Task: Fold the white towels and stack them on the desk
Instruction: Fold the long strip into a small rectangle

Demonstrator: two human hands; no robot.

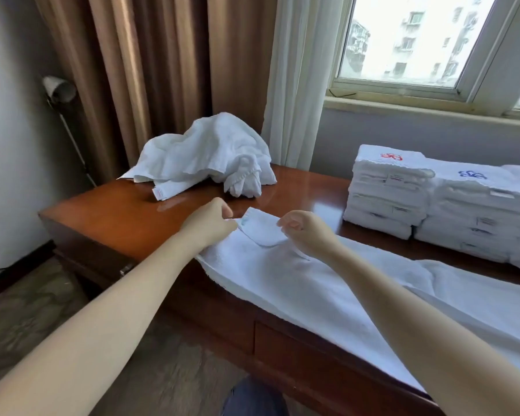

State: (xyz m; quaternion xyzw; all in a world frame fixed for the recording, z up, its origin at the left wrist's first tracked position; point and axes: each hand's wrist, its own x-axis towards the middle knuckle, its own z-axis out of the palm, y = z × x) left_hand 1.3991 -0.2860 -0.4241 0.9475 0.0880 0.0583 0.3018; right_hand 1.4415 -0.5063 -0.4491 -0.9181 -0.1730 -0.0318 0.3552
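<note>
Towel (297,283) lies along the desk's (117,217) near edge; left hand (210,225) pinches its left end, right hand (305,234) is curled at the flipped corner (grip unclear). I'd flatten that corner before folding.

Spread towel (312,289) ran off the right edge; so did the blue-marked folded stack (478,217). Label print on its towels was too small to read. Left hand (210,225) hid its own fingertips; hold on the towel corner was unclear.
</note>
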